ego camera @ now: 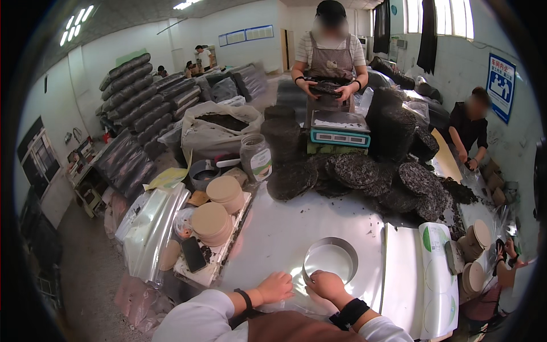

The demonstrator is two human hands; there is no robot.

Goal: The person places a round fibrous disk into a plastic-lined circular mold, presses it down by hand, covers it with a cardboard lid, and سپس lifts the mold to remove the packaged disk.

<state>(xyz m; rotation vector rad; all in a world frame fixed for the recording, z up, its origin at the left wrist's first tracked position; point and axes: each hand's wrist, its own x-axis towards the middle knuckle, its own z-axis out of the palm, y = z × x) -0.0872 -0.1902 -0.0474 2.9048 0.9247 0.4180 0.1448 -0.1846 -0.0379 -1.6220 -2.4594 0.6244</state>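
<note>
A thin metal ring (354, 256) stands on the white tabletop (273, 239) before me. My right hand (327, 284) grips its near left rim, thumb and fingers pinched over the wall. My left hand (275, 287) rests low over the table's near edge, left of the ring, with its fingers curled down. Clear, shiny plastic film (273, 306) appears beneath that hand; whether the fingers hold it is hidden. Beyond the ring lie several dark, flat pressed discs (352, 170), overlapping in a loose heap.
Left stand stacked tan discs (212, 219), a phone (193, 255), clear film sheets (156, 231) and a plastic jar (256, 158). Printed sheets (436, 273) lie right. A digital scale (339, 130) stands at the back, where a co-worker (331, 64) holds a dark disc. Other people work at right.
</note>
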